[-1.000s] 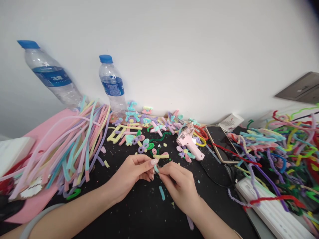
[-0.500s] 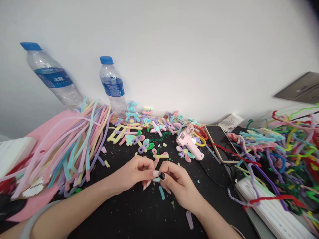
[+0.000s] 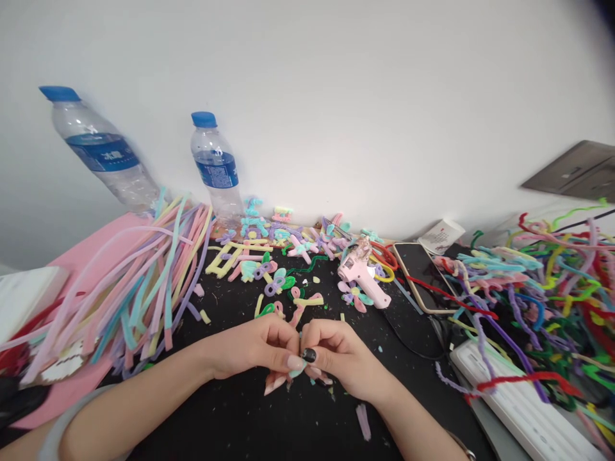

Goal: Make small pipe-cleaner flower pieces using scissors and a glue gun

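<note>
Both hands meet low in the middle, over the black table (image 3: 230, 416). My left hand (image 3: 269, 351) pinches a small mint-green piece of pipe cleaner (image 3: 298, 369) between thumb and finger. From the other side my right hand (image 3: 336, 353) grips the same piece, thumb against the left fingertips; most of it is hidden by fingers. Just beyond the hands lie pipe-cleaner flowers (image 3: 277, 282) and a curled pink-and-yellow piece (image 3: 307, 301). A short lilac strip (image 3: 363, 422) rests below my right wrist.
A pink glue gun (image 3: 365, 282) lies beyond my right hand, beside a phone (image 3: 425, 275). Bundled pastel pipe cleaners (image 3: 158, 275) spread on the left, tangled ones (image 3: 542, 288) on the right by a white power strip (image 3: 519, 403). Two plastic bottles (image 3: 106, 150) (image 3: 217, 168) stand against the wall.
My hands have moved slightly down and closer together, the fingers bending round the mint-green piece. The blue strip seen beneath them is now mostly hidden. The view has shifted slightly.
</note>
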`<state>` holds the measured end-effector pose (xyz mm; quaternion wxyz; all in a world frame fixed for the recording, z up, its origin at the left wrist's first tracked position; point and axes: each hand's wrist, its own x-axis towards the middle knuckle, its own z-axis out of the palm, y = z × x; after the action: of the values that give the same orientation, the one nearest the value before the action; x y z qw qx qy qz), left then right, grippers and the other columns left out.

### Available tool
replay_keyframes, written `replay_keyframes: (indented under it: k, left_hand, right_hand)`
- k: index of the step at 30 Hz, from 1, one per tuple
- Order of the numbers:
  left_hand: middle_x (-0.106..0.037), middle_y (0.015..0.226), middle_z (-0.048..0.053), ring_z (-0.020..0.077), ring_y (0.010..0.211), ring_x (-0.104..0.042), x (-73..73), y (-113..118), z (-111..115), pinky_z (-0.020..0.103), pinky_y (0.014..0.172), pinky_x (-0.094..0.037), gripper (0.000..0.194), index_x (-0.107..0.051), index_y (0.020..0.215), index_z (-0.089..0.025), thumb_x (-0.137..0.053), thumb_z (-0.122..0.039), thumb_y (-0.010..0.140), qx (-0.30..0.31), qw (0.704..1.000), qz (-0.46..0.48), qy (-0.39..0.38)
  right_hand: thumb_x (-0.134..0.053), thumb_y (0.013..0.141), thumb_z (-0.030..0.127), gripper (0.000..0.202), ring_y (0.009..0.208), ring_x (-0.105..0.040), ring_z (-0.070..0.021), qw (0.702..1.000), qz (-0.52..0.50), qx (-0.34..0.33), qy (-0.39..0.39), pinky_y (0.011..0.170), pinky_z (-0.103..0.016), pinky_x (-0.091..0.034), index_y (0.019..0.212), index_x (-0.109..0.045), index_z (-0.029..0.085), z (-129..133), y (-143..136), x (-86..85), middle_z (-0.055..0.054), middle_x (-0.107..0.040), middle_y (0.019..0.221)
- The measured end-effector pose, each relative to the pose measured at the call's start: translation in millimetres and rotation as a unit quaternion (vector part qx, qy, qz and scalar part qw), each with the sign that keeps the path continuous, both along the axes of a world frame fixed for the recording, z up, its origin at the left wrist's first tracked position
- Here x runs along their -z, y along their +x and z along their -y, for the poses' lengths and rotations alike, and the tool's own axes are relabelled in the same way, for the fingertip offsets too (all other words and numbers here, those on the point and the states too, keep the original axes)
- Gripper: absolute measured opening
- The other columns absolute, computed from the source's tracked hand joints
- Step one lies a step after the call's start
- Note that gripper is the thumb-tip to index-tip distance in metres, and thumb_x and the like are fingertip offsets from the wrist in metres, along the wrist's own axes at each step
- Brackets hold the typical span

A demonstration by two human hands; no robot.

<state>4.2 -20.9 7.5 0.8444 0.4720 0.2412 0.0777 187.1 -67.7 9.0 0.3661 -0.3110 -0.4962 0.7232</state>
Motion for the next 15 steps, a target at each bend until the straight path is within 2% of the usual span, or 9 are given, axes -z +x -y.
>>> replay_keyframes:
  k: [3,5,8,11,13,15]
  left_hand:
    - [-0.056,0.051,-0.003,0.0061,0.04,-0.047,0.0,0,0,0.016,0.04,-0.037,0.03,-0.058,0.058,-0.013,-0.073,-0.037,0.069,0.023,1.0,-0.011,0.017]
    - [-0.055,0.051,-0.003,0.0057,0.04,-0.047,0.0,0,0,0.016,0.041,-0.037,0.03,-0.057,0.057,-0.013,-0.072,-0.035,0.069,0.025,0.999,-0.023,0.031]
    - [-0.056,0.052,-0.004,0.0067,0.044,-0.051,-0.8,3,-1,0.017,0.047,-0.042,0.026,-0.056,0.061,-0.014,-0.071,-0.032,0.071,-0.03,0.996,-0.039,0.068]
    - [-0.058,0.056,-0.004,0.01,0.051,-0.057,-3.6,5,0,0.019,0.051,-0.045,0.021,-0.061,0.077,-0.014,-0.072,-0.031,0.071,-0.093,0.982,-0.066,0.148]
    - [-0.059,0.06,-0.003,0.011,0.052,-0.058,-5.9,6,1,0.02,0.05,-0.046,0.022,-0.063,0.084,-0.014,-0.072,-0.03,0.071,-0.136,0.961,-0.097,0.221]
    - [-0.061,0.065,-0.002,0.0107,0.051,-0.058,-7.3,7,3,0.02,0.05,-0.047,0.02,-0.064,0.084,-0.014,-0.07,-0.028,0.072,-0.177,0.931,-0.124,0.295]
  right_hand:
    - [-0.059,0.084,0.04,0.032,0.05,-0.036,-0.0065,0.994,0.072,0.027,0.077,0.047,-0.019,-0.03,0.064,-0.048,0.017,1,-2,-3.8,0.005,-0.045,0.06]
    - [-0.057,0.086,0.034,0.029,0.056,-0.04,-0.0081,0.976,0.142,0.061,0.152,0.052,-0.02,-0.033,0.064,-0.049,0.017,1,-2,-4.8,0.004,-0.047,0.062]
    - [-0.052,0.089,0.024,0.024,0.061,-0.045,-0.0101,0.932,0.222,0.14,0.25,0.057,-0.021,-0.035,0.066,-0.051,0.018,-1,1,-2.5,0.003,-0.05,0.065]
    - [-0.047,0.09,0.018,0.019,0.063,-0.046,-0.0111,0.894,0.256,0.215,0.298,0.057,-0.022,-0.035,0.071,-0.052,0.018,-3,6,1.5,0.002,-0.051,0.069]
    - [-0.046,0.09,0.015,0.018,0.064,-0.046,-0.0114,0.877,0.266,0.243,0.318,0.058,-0.023,-0.036,0.074,-0.052,0.018,-3,9,3.2,0.001,-0.052,0.07]
    - [-0.046,0.089,0.013,0.017,0.065,-0.047,-0.0115,0.862,0.275,0.259,0.337,0.059,-0.023,-0.036,0.075,-0.052,0.018,-2,10,3.9,0.001,-0.052,0.071]
